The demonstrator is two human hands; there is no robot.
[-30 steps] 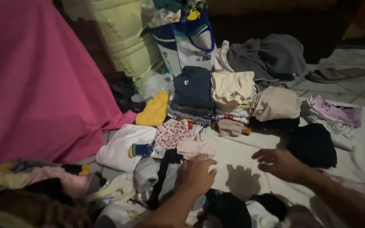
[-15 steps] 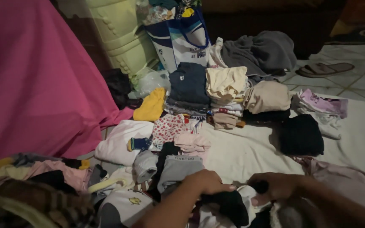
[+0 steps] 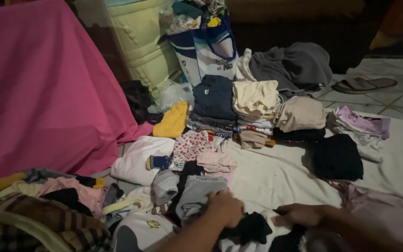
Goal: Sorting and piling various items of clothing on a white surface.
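Pink sheet (image 3: 38,88), yellow cloth (image 3: 173,120), navy folded shirt (image 3: 214,97), black garment (image 3: 337,157), plaid cloth (image 3: 43,224).

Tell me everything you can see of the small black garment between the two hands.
The black garment is a small, crumpled piece of soft dark fabric, lying loosely bunched on the white sheet at the bottom of the view. The left hand rests on its left edge, fingers curled over it; the right hand reaches toward its right side. The dim light hides its seams and exact shape. A grey folded garment lies just to its left.
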